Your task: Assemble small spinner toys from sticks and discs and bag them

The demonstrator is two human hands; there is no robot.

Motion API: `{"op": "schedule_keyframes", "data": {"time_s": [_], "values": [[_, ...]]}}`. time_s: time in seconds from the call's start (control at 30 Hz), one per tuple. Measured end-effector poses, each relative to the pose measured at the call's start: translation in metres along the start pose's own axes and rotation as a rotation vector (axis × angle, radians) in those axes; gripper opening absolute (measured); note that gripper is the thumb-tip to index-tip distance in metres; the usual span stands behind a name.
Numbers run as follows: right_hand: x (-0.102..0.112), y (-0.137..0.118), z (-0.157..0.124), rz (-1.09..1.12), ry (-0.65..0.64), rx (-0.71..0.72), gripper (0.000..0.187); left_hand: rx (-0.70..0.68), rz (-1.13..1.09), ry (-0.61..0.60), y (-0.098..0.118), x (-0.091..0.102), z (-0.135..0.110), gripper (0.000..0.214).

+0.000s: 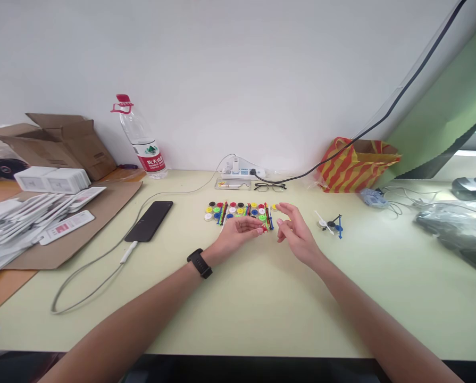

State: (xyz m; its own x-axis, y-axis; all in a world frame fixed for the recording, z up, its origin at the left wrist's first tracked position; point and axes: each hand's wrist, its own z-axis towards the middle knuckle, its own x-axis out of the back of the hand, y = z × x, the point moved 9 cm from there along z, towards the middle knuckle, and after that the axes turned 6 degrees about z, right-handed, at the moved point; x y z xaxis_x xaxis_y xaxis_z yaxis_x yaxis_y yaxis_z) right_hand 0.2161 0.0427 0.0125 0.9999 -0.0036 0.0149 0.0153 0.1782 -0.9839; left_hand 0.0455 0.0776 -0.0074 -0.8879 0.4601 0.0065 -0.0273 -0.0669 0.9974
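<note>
Several small coloured discs and thin coloured sticks (238, 210) lie in a cluster on the pale green table (241, 298). My left hand (238, 230), with a black watch on its wrist, rests palm up just in front of the cluster, fingers stretched out toward a red piece (264, 228) at its fingertips. My right hand (293, 229) hovers beside it, fingers loosely apart and holding nothing. A little assembly of a white stick, a dark disc and a blue stick (332, 224) lies to the right of my right hand.
A black phone (150, 220) on a white cable lies to the left. A water bottle (141, 139), power strip (241, 172) and glasses (269, 186) line the wall. Cardboard and white packets (34, 218) fill the left; a striped bag (355, 165) and grey items sit right.
</note>
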Motion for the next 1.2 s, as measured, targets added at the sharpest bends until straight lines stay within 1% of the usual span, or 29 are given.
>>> {"op": "schedule_keyframes", "data": {"time_s": [0.07,0.13,0.17,0.2,0.27,0.33,0.43,0.53,0.6,0.67,0.73,0.83,0.93,1.03,1.1,1.2], "values": [[-0.002,0.005,-0.001,0.124,-0.063,-0.147,0.047,-0.013,0.002,0.012,0.001,0.001,0.000,0.038],[-0.004,0.005,-0.003,0.298,-0.140,-0.269,0.041,-0.022,0.002,0.033,0.002,0.002,0.000,0.037],[-0.003,0.002,-0.003,0.376,-0.158,-0.290,0.038,-0.022,0.002,0.041,0.002,0.002,0.000,0.037],[0.000,-0.002,-0.002,0.433,-0.154,-0.281,0.035,-0.021,0.003,0.046,0.002,0.003,0.000,0.038],[0.008,-0.009,0.001,0.461,-0.113,-0.227,0.030,-0.015,0.003,0.044,0.001,0.002,0.000,0.038],[0.010,-0.008,0.003,0.397,-0.087,-0.185,0.027,-0.007,0.001,0.036,0.000,0.002,0.000,0.038],[0.005,0.000,0.004,0.190,-0.090,-0.129,0.028,0.005,0.000,0.022,-0.001,0.001,0.001,0.038],[0.000,0.000,0.003,-0.048,-0.082,-0.004,0.034,0.001,0.007,0.006,0.000,0.001,0.000,0.038],[-0.005,-0.003,0.002,-0.146,-0.096,0.072,0.038,-0.006,0.010,-0.003,0.001,0.000,0.000,0.037],[-0.010,-0.004,0.000,-0.185,-0.137,0.101,0.039,-0.010,0.008,-0.020,0.002,-0.002,0.000,0.037],[-0.014,-0.003,-0.002,-0.197,-0.171,0.098,0.039,-0.014,0.003,-0.042,0.003,-0.005,-0.001,0.035],[-0.014,-0.003,-0.001,-0.206,-0.170,0.101,0.040,-0.015,0.003,-0.054,0.004,-0.006,-0.001,0.034],[-0.009,-0.003,0.000,-0.191,-0.130,0.115,0.041,-0.008,0.003,-0.037,0.002,-0.004,-0.001,0.035],[-0.002,-0.004,0.002,-0.149,-0.061,0.101,0.050,-0.004,-0.002,-0.002,0.000,0.000,0.000,0.036],[0.003,-0.001,0.001,-0.121,0.017,0.044,0.058,-0.028,0.007,0.039,0.002,0.003,0.000,0.036],[0.013,0.009,-0.002,-0.020,0.171,-0.115,0.067,-0.084,0.051,0.119,0.007,0.009,0.001,0.034]]}}
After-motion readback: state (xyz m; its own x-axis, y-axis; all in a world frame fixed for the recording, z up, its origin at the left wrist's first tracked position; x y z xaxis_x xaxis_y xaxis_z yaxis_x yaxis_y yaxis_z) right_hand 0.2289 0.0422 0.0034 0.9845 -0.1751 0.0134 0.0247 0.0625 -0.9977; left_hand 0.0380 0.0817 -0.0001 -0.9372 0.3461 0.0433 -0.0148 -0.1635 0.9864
